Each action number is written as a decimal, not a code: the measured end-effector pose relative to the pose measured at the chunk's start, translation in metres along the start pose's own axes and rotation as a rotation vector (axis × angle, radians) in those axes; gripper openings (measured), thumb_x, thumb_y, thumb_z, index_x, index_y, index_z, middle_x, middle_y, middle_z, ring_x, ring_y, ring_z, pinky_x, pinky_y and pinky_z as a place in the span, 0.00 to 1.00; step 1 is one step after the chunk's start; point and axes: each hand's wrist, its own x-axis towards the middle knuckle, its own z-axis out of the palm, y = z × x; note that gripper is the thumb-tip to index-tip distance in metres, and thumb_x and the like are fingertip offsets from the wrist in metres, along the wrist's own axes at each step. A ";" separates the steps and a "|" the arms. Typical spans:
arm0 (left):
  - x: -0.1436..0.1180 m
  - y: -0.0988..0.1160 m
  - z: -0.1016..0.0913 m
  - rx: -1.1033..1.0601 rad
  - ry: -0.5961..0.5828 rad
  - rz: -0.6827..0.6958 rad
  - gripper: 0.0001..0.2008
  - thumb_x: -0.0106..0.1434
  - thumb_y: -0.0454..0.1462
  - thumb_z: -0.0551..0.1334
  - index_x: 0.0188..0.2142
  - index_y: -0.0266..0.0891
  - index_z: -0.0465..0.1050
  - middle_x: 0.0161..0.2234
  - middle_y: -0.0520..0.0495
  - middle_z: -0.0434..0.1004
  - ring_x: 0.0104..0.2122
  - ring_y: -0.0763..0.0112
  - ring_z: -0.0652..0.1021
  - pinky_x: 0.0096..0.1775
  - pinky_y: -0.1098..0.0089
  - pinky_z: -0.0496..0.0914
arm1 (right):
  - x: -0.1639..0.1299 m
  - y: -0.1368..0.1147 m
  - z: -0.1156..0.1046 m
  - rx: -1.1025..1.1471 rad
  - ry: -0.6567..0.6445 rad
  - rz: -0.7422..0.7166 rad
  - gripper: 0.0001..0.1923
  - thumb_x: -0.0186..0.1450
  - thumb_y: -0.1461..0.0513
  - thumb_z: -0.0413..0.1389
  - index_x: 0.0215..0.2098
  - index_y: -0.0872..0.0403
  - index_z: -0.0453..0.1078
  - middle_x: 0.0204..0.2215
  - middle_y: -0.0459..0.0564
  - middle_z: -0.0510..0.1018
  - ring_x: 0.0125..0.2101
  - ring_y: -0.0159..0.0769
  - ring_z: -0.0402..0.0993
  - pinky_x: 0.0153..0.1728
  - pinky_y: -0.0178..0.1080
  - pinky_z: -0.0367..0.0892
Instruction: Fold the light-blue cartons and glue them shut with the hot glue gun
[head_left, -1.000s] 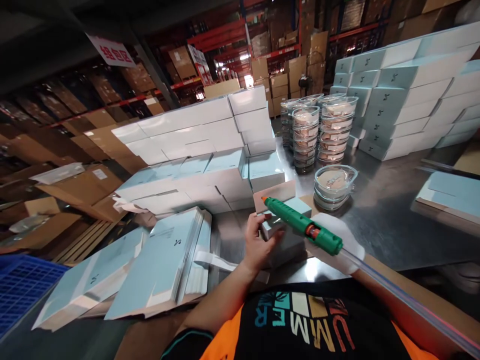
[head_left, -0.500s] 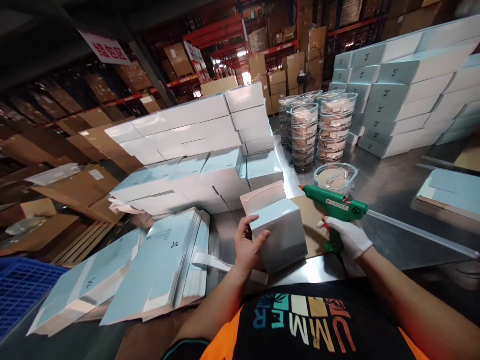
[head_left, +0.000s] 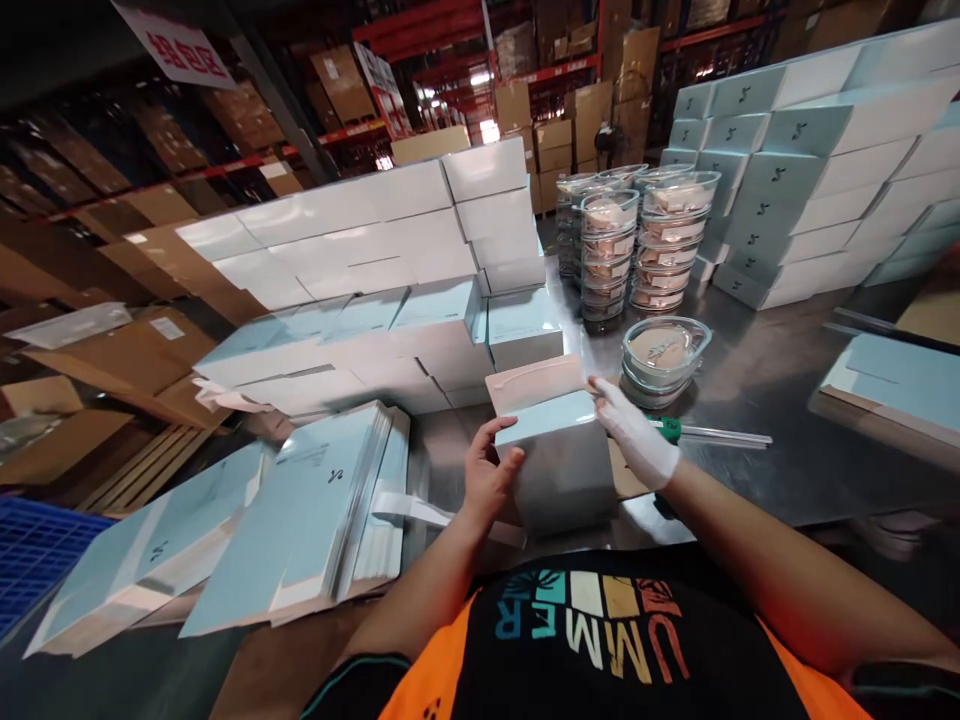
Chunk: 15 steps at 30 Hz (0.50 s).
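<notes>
A light blue cardboard box (head_left: 562,460) stands in front of me with its pale flap (head_left: 536,382) raised at the far side. My left hand (head_left: 489,470) grips its left side, thumb and fingers around the near corner. My right hand (head_left: 637,430), in a white glove, has its fingers closed at the box's upper right corner, by the flap's end. Partly hidden behind that glove, a green glue gun (head_left: 667,430) lies on the table with a clear glue stick (head_left: 731,437) out of its back. Brown cardboard (head_left: 624,475) shows beneath it.
Flattened blue boxes (head_left: 300,520) lie stacked to my left, near a blue crate (head_left: 45,560). Finished-looking boxes (head_left: 360,235) form a wall ahead, with another box stack (head_left: 795,190) at right. Glass containers (head_left: 664,365) stand on the metal table (head_left: 757,375).
My right hand has let go of the glue gun, which now lies on the table, and has moved left onto the box. My left hand keeps its hold.
</notes>
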 end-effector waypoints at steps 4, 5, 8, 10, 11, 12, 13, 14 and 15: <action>0.000 -0.003 -0.003 0.044 -0.050 0.075 0.31 0.57 0.62 0.75 0.46 0.40 0.82 0.44 0.42 0.84 0.43 0.56 0.83 0.46 0.62 0.75 | 0.016 -0.004 0.027 0.061 -0.117 -0.022 0.28 0.67 0.45 0.59 0.58 0.52 0.74 0.51 0.56 0.84 0.57 0.52 0.79 0.64 0.54 0.72; 0.000 -0.005 -0.004 0.051 -0.067 0.112 0.30 0.59 0.62 0.74 0.46 0.40 0.81 0.48 0.40 0.83 0.47 0.54 0.83 0.49 0.60 0.75 | 0.017 -0.001 0.026 0.075 -0.137 -0.029 0.28 0.67 0.45 0.60 0.57 0.52 0.74 0.51 0.57 0.84 0.56 0.53 0.79 0.63 0.55 0.73; 0.003 -0.011 -0.004 -0.013 -0.043 0.270 0.26 0.62 0.56 0.75 0.48 0.42 0.76 0.57 0.37 0.79 0.56 0.52 0.82 0.54 0.57 0.76 | 0.013 0.013 0.012 0.057 -0.190 -0.126 0.33 0.62 0.43 0.69 0.58 0.51 0.71 0.53 0.58 0.82 0.55 0.53 0.79 0.60 0.55 0.75; 0.007 -0.012 -0.004 -0.090 -0.025 0.352 0.25 0.64 0.51 0.77 0.52 0.45 0.72 0.54 0.40 0.80 0.57 0.55 0.83 0.55 0.57 0.76 | 0.007 0.022 0.002 -0.009 -0.217 -0.270 0.35 0.60 0.46 0.74 0.58 0.50 0.71 0.56 0.59 0.80 0.57 0.53 0.79 0.60 0.53 0.76; 0.009 -0.011 -0.005 -0.101 -0.047 0.385 0.25 0.64 0.49 0.77 0.53 0.46 0.72 0.51 0.42 0.81 0.56 0.56 0.83 0.55 0.57 0.77 | 0.004 0.026 -0.003 -0.040 -0.227 -0.350 0.32 0.61 0.48 0.74 0.57 0.50 0.72 0.58 0.59 0.79 0.59 0.52 0.78 0.60 0.53 0.76; 0.012 -0.009 -0.008 -0.080 -0.097 0.417 0.23 0.65 0.48 0.76 0.54 0.46 0.73 0.49 0.43 0.82 0.55 0.56 0.84 0.55 0.56 0.77 | 0.001 0.027 -0.006 -0.063 -0.237 -0.420 0.27 0.64 0.50 0.73 0.56 0.49 0.73 0.60 0.60 0.78 0.61 0.51 0.77 0.62 0.52 0.75; 0.015 -0.007 -0.011 -0.032 -0.169 0.454 0.20 0.66 0.48 0.75 0.53 0.46 0.76 0.49 0.42 0.82 0.56 0.55 0.83 0.56 0.54 0.77 | -0.002 0.028 -0.008 -0.079 -0.253 -0.475 0.22 0.67 0.52 0.71 0.55 0.48 0.74 0.63 0.60 0.76 0.63 0.51 0.75 0.64 0.53 0.73; 0.018 -0.004 -0.015 0.025 -0.247 0.496 0.18 0.67 0.48 0.74 0.52 0.45 0.79 0.50 0.40 0.82 0.57 0.53 0.83 0.57 0.51 0.77 | -0.005 0.026 -0.008 -0.088 -0.277 -0.512 0.18 0.70 0.54 0.68 0.56 0.48 0.75 0.65 0.60 0.74 0.66 0.50 0.73 0.66 0.54 0.71; 0.020 -0.001 -0.019 0.075 -0.316 0.540 0.16 0.69 0.48 0.73 0.52 0.45 0.81 0.52 0.39 0.83 0.58 0.51 0.82 0.58 0.49 0.77 | -0.007 0.024 -0.008 -0.097 -0.306 -0.530 0.16 0.73 0.55 0.65 0.57 0.47 0.76 0.68 0.60 0.73 0.68 0.50 0.71 0.68 0.55 0.69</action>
